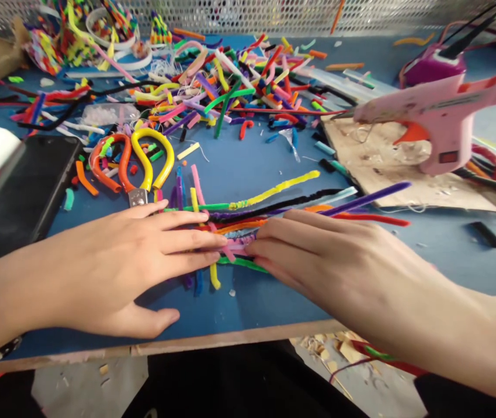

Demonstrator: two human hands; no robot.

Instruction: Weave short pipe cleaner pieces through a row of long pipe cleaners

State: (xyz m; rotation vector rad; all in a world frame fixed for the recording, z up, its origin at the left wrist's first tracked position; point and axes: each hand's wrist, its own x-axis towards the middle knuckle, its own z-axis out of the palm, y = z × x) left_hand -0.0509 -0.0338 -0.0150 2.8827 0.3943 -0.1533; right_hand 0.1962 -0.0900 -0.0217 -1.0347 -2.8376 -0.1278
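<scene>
Colourful fuzzy pipe cleaners (282, 190) lie side by side in front of me, crossed by shorter upright ones (215, 278) in a woven lattice. My left hand (119, 264) rests flat on the crossed part, fingers stretched out and thumb apart. Close by on the right, my right hand (352, 255) has its fingers bent and pressed together on the long strips. Its fingertips are partly hidden. Free ends in purple (367, 197), red and black stick out past it to the right.
Behind my left hand lies a cutting tool (164, 162) with orange and yellow handles. A black phone (21, 197) is at left. A pink glue gun (439, 116) stands on cardboard (373, 186) at right. Pipe cleaner scraps (225, 87) pile up at the back, before a perforated metal panel (248, 17).
</scene>
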